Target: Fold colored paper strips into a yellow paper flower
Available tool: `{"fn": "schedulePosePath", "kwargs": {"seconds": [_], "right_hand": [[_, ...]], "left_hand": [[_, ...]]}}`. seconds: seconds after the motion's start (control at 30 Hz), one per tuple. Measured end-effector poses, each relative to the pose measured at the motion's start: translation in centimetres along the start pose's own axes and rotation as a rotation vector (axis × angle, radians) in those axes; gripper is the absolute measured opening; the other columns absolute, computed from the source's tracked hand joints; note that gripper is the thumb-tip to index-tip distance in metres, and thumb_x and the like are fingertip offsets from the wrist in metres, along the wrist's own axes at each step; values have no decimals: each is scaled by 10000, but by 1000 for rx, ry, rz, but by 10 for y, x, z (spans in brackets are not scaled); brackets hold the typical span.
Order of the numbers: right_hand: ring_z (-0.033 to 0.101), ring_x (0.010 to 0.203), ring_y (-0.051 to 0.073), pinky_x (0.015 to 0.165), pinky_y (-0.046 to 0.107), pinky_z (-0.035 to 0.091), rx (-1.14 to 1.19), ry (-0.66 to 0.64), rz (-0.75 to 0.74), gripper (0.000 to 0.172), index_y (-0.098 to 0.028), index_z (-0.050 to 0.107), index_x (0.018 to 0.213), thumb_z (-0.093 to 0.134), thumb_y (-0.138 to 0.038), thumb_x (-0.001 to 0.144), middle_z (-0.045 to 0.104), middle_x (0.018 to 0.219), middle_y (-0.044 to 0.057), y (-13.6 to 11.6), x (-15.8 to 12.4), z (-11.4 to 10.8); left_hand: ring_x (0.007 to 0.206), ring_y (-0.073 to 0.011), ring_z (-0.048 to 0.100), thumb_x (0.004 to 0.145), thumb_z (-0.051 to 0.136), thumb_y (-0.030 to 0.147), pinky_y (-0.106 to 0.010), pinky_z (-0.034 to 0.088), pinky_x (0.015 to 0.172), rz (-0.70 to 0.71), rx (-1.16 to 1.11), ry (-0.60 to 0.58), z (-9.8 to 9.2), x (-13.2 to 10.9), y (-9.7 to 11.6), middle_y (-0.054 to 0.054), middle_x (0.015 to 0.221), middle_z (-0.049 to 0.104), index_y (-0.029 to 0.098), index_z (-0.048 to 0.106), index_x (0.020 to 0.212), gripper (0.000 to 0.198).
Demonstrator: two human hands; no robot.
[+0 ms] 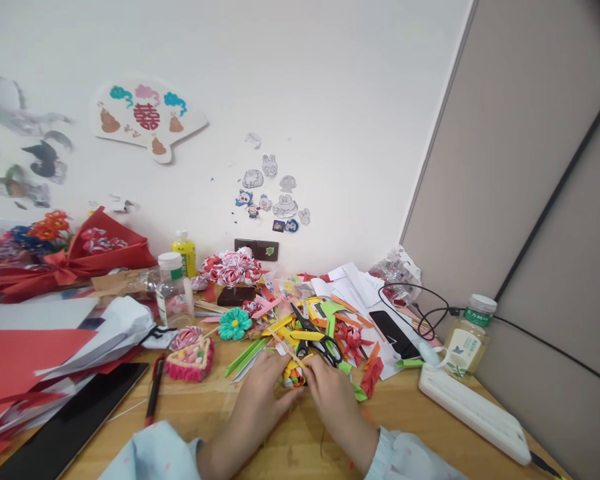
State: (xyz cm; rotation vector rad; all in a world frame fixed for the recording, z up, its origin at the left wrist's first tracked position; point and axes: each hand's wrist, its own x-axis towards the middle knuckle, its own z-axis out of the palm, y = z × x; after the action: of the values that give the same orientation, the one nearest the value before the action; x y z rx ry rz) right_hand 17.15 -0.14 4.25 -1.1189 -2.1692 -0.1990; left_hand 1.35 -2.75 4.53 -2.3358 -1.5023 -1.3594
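My left hand (263, 395) and my right hand (334, 395) meet near the front of the wooden table. Between them is a small bundle of folded orange, yellow and white paper (294, 379), with the fingers of both hands closed around its sides. A thin pale strip (286, 345) slants up from the right fingertips; whether it is paper or wood I cannot tell. Just beyond the hands, black-handled scissors (325, 347) lie among yellow, green and orange paper strips (305, 335). A red paper flower (353, 337) is to the right of the scissors. My fingers partly hide the bundle.
To the left lie red paper sheets (27, 360), a black tablet (75, 423), a pen (154, 393) and a pink heart-shaped box (190, 360). A teal flower (235, 324) sits mid-table. On the right are a phone (394, 333), a bottle (467, 340) and a white power strip (475, 415).
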Motion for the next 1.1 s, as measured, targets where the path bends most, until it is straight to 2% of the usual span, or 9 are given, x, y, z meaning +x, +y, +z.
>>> {"fn": "schedulePosePath", "kwargs": {"seconds": [0.5, 1.1], "right_hand": [[602, 511, 155, 467, 229, 325, 72, 81, -24, 311, -190, 524, 792, 283, -285, 963, 632, 610, 9, 1, -2, 1], [595, 528, 150, 487, 233, 353, 89, 83, -50, 447, -197, 549, 789, 186, -374, 981, 624, 618, 14, 1, -3, 0]], "left_hand": [[790, -235, 607, 655, 695, 129, -353, 535, 678, 80, 39, 31, -3, 1, 3, -64, 859, 671, 189, 603, 927, 294], [830, -238, 601, 670, 696, 138, -362, 529, 716, 59, 9, -11, 0, -1, -2, -70, 900, 679, 184, 610, 985, 329]]}}
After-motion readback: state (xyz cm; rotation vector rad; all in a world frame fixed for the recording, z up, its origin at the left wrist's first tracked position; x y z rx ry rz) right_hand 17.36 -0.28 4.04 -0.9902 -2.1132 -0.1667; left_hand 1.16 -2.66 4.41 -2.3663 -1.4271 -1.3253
